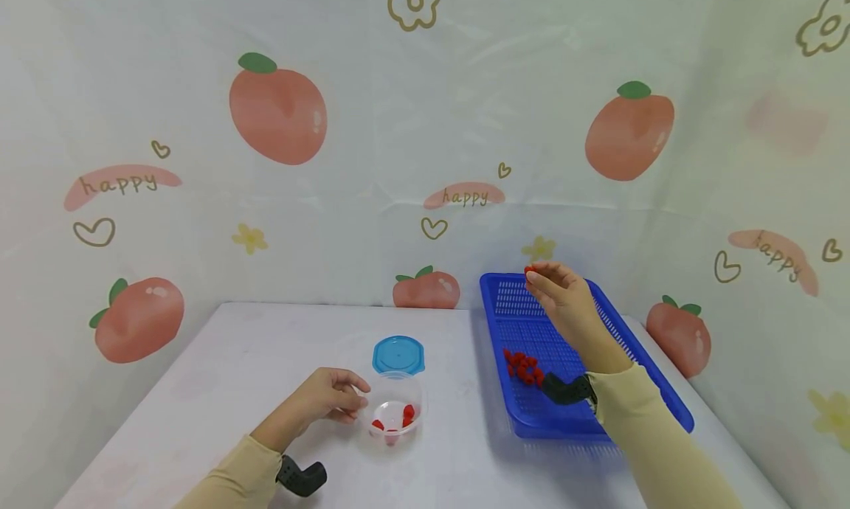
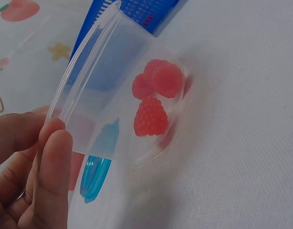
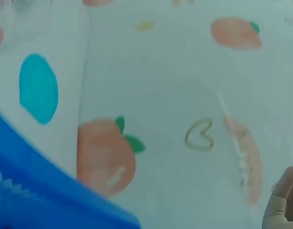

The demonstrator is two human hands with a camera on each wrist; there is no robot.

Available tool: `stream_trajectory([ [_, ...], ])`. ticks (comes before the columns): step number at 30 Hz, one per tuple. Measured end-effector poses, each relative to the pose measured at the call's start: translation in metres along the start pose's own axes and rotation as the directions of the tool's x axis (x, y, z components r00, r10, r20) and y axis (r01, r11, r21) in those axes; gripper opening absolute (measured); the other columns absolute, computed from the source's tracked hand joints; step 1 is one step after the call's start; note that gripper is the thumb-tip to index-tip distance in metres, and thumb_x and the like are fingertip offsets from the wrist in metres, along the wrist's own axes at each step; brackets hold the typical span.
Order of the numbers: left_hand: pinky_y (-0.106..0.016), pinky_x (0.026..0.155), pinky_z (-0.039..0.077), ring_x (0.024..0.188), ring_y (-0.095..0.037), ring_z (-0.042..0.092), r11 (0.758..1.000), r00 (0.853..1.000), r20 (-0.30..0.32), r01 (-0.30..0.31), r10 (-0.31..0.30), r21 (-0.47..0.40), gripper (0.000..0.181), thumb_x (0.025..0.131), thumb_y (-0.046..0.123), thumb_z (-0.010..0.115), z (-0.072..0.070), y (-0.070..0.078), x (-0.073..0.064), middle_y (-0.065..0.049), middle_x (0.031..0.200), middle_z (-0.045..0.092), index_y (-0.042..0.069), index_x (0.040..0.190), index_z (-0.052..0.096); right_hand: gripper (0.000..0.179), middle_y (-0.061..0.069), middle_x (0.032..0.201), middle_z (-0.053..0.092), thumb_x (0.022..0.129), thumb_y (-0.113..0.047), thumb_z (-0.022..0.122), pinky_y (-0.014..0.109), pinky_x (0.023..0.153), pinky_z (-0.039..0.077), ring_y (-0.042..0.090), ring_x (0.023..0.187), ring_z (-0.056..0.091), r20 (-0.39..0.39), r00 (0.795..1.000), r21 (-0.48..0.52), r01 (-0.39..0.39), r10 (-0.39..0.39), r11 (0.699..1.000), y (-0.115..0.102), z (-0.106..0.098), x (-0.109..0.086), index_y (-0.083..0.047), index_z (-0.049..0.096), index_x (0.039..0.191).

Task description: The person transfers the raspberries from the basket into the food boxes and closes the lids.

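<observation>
A clear plastic tub (image 1: 393, 391) with several raspberries (image 2: 151, 117) in it stands on the table. My left hand (image 1: 325, 395) pinches the tub's rim between thumb and fingers, as the left wrist view shows up close. Over the far part of a blue basket (image 1: 518, 420), my right hand (image 1: 564, 299) holds up one raspberry (image 1: 529, 270) between thumb and fingertips. Only part of that hand and a sliver of red show at the edge of the right wrist view. A cluster of raspberries (image 1: 524, 367) lies in the basket's left side.
A blue lid (image 1: 398, 355) lies flat on the white table (image 1: 265, 339) just behind the tub. At the back hangs a fruit-patterned cloth (image 1: 358, 147), which also rises along the right side. The basket's raised wall stands to the right of the tub.
</observation>
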State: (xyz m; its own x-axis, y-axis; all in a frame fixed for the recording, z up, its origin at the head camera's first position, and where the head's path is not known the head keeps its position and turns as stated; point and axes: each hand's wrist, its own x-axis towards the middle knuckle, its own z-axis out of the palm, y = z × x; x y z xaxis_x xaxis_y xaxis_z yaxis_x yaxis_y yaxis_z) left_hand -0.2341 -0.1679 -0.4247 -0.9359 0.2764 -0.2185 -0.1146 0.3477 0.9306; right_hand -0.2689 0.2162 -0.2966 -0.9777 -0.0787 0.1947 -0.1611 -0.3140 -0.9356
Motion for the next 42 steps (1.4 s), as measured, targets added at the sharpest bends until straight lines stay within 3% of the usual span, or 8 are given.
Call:
stream_trajectory([
  [15,-0.029,0.062,0.059,0.06,-0.014,0.062,1.0,1.0,0.005,-0.013,0.013,0.004,0.03,0.084,0.01,0.073,0.0,-0.001,0.0,-0.002,0.07,0.063,-0.005,0.108,0.064,0.015,-0.004,0.099,0.062,0.094,-0.004,0.059,0.02,0.093,0.051,0.01,0.096,0.062,0.061,0.998,-0.021,0.035,-0.033,0.999,0.007,0.043,-0.029,-0.018,0.064,0.092],
  [23,-0.029,0.062,0.059,0.06,-0.013,0.062,1.0,1.0,0.007,-0.016,0.016,0.001,0.03,0.084,0.009,0.073,0.0,0.0,0.0,-0.002,0.07,0.063,-0.005,0.108,0.063,0.019,-0.003,0.102,0.059,0.094,-0.002,0.058,0.021,0.094,0.051,0.01,0.098,0.06,0.089,0.996,-0.041,-0.005,0.009,0.999,0.024,0.06,-0.039,-0.02,0.063,0.092],
  [30,-0.028,0.062,0.059,0.059,-0.013,0.061,1.0,1.0,-0.002,-0.004,0.004,-0.011,0.032,0.081,0.008,0.074,0.001,-0.001,0.001,-0.002,0.069,0.062,-0.006,0.108,0.064,0.015,-0.003,0.099,0.061,0.093,-0.002,0.061,0.022,0.093,0.052,0.013,0.097,0.059,0.172,0.985,-0.117,0.005,0.015,0.993,0.048,0.073,-0.047,-0.017,0.062,0.097],
  [34,-0.029,0.062,0.059,0.059,-0.013,0.062,1.0,1.0,-0.006,0.0,0.0,-0.011,0.031,0.081,0.007,0.074,0.001,-0.002,0.001,-0.003,0.069,0.062,-0.006,0.108,0.064,0.011,-0.001,0.101,0.062,0.091,-0.008,0.066,0.023,0.092,0.052,0.013,0.098,0.062,0.196,0.979,-0.196,-0.023,0.062,0.98,0.068,0.08,-0.052,-0.013,0.062,0.099],
  [38,-0.029,0.062,0.059,0.059,-0.013,0.062,1.0,1.0,-0.007,0.001,-0.001,-0.011,0.031,0.081,0.007,0.074,0.001,-0.002,0.002,-0.003,0.07,0.062,-0.006,0.108,0.064,0.02,0.001,0.103,0.061,0.089,-0.012,0.069,0.024,0.092,0.052,0.014,0.098,0.064,0.241,0.964,-0.267,-0.044,0.111,0.963,0.089,0.086,-0.058,-0.002,0.06,0.104],
  [42,-0.029,0.062,0.059,0.059,-0.013,0.062,1.0,1.0,-0.007,-0.004,0.004,-0.009,0.031,0.081,0.007,0.074,0.001,-0.003,0.002,-0.003,0.07,0.062,-0.005,0.107,0.064,0.03,0.0,0.101,0.062,0.088,-0.013,0.07,0.024,0.092,0.052,0.013,0.096,0.064,0.277,0.947,-0.274,-0.084,0.162,0.958,0.107,0.091,-0.065,0.006,0.056,0.107],
])
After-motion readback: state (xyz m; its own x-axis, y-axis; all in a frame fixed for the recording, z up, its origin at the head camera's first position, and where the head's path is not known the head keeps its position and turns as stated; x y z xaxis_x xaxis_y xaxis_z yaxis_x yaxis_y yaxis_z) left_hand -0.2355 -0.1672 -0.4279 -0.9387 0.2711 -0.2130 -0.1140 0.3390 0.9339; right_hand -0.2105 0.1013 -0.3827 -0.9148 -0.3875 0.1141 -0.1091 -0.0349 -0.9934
